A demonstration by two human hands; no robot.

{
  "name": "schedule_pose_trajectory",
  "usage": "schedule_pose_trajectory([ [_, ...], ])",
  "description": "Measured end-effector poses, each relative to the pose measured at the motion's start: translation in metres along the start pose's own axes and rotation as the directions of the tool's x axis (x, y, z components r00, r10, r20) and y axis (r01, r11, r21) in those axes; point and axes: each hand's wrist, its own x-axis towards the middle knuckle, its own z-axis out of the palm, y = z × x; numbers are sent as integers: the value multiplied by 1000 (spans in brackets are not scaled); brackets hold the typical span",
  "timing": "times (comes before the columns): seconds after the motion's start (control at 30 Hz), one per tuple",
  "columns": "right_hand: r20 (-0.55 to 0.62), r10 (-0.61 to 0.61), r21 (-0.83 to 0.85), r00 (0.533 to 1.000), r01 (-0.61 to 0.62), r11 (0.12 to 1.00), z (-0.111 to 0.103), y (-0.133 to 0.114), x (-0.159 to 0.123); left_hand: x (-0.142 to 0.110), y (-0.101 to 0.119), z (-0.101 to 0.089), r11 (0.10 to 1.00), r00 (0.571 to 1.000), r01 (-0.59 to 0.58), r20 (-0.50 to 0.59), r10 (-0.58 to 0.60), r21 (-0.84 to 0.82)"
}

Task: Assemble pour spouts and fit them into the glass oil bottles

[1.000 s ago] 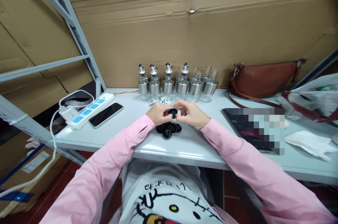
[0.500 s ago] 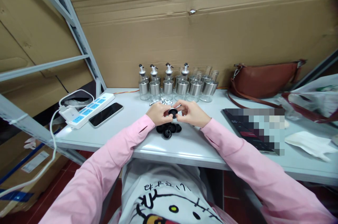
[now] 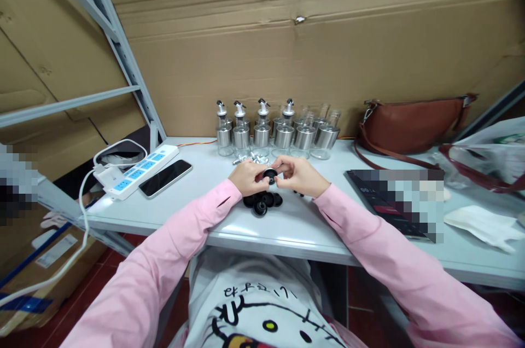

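Note:
Between my two hands is a round black plastic cap [image 3: 270, 173], its hollow side turned toward me. My left hand [image 3: 248, 177] pinches the cap's left edge with thumb and fingers. On the opposite edge, my right hand [image 3: 301, 174] grips it with thumb and forefinger. Several more black caps [image 3: 260, 207] lie in a small heap on the table just below. Behind my hands, small silvery metal parts [image 3: 257, 158] are partly hidden by my fingers. A few tiny black pieces [image 3: 299, 193] sit near my right wrist.
Glass bottles with steel bands [image 3: 262, 135] stand in rows at the back, several topped with pourer spouts [image 3: 263, 107]. A phone [image 3: 165, 178] and a power strip [image 3: 143, 172] lie left. Rightward are a tablet [image 3: 381, 200], a brown bag [image 3: 410, 123] and a white cloth [image 3: 479, 225].
The view has shifted very slightly. Both hands keep their grip on the black cap, which is tipped a little more toward me.

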Motion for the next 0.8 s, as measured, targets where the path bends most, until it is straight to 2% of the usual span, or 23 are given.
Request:
schedule_pose_trajectory([
  [0.17, -43, -35, 58, 998, 37, 998, -1, 3, 2, -2, -2, -4, 998, 999, 14, -30, -16, -61],
  [0.27, -38, -61, 91, 997, 64, 994, -1, 4, 2, -2, -2, -5, 997, 997, 36, -62, -40, -66],
  [0.5, -27, -70, 112, 997, 72, 991, -1, 5, 2, -3, -1, -4, 997, 997, 41, -64, -45, -66],
  [0.8, -12, -36, 139, 999, 38, 990, -2, 4, 2, -2, 1, -2, 997, 996, 67, -63, -65, 34],
])
